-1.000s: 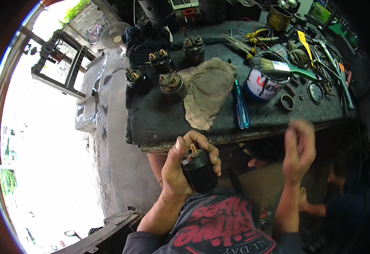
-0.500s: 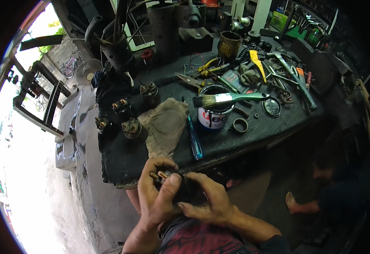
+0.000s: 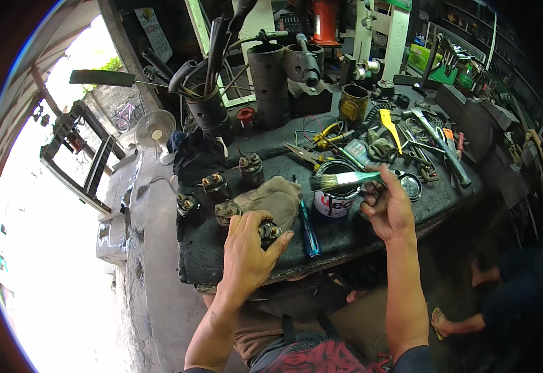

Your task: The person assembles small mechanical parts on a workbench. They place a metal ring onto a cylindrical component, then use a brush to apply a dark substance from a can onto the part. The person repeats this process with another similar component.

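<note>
My left hand (image 3: 246,252) is wrapped round a black starter solenoid (image 3: 270,232) with copper terminals facing up, at the near side of the dark bench (image 3: 246,266). My right hand (image 3: 391,208) has its thumb and fingers closed on the green handle of a paintbrush (image 3: 345,179). The brush lies level across the mouth of an open white paint can (image 3: 332,207). A tan cloth (image 3: 279,198) spreads beyond my left hand. Left of it stand more solenoids, one (image 3: 214,184) with bright copper posts. A blue-handled screwdriver (image 3: 310,235) lies between cloth and can.
Pliers (image 3: 303,154), a yellow-handled tool (image 3: 391,130) and a hammer (image 3: 445,152) lie among tools at the right. Metal cylinders (image 3: 268,84) and a rusty tin (image 3: 353,104) stand at the back. Another person's foot (image 3: 440,323) shows at the lower right.
My hands have parted. The left has carried the solenoid forward to the bench; the right has left it and reached the brush handle. The view has shifted.
</note>
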`<state>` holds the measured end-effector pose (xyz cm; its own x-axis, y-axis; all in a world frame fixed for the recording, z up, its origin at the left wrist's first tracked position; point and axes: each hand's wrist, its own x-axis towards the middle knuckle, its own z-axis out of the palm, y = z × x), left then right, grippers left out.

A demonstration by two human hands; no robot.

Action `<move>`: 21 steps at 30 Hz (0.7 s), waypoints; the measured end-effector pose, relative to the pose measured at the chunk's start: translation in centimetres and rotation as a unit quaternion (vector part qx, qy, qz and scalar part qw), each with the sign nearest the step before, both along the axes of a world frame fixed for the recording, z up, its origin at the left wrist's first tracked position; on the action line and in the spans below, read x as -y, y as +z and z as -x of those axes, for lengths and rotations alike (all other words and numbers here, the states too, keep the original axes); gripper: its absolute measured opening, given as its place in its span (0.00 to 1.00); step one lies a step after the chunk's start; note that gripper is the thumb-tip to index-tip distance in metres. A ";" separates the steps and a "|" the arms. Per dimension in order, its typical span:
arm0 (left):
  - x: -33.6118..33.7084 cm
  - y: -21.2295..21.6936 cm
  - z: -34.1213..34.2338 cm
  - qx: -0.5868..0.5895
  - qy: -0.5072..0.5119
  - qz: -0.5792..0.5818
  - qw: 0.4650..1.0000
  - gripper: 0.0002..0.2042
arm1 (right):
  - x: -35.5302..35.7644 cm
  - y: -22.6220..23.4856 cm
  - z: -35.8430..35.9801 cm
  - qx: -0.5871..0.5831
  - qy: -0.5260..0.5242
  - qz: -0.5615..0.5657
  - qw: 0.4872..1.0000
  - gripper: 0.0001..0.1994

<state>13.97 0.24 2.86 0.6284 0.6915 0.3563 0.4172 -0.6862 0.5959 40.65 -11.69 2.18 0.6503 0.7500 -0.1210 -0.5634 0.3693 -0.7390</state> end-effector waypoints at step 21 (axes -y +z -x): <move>0.2 2.1 2.1 0.066 -0.018 -0.086 0.994 0.09 | -4.2 9.1 0.1 0.704 -0.007 0.185 0.686 0.10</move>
<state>11.88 0.03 4.98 0.5920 0.5913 0.5477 0.3169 -0.7956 0.5163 40.57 -7.48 11.23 0.3249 0.8301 0.4532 0.8062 0.0074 -0.5916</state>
